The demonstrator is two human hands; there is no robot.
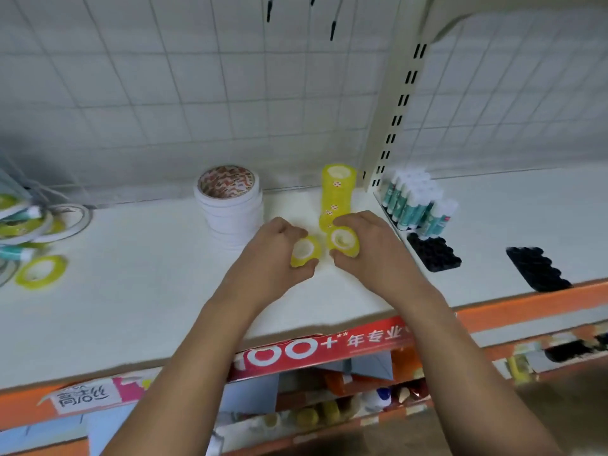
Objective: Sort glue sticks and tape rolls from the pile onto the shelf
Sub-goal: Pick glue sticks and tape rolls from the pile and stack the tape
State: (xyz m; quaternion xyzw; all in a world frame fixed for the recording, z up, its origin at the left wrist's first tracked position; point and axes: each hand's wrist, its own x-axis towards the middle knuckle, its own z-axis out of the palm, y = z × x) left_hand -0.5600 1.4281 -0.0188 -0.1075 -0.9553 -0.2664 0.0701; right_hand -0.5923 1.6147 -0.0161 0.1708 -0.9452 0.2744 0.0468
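Yellow tape roll clasped in left grip; second roll in right grip; red strip reads "100+ 年专业".

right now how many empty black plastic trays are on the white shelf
2: the left tray just in front of the white-capped glue sticks, the right tray apart, farther to the right.

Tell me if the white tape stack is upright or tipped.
Upright: the white tape stack stands on the shelf, its core opening facing up.
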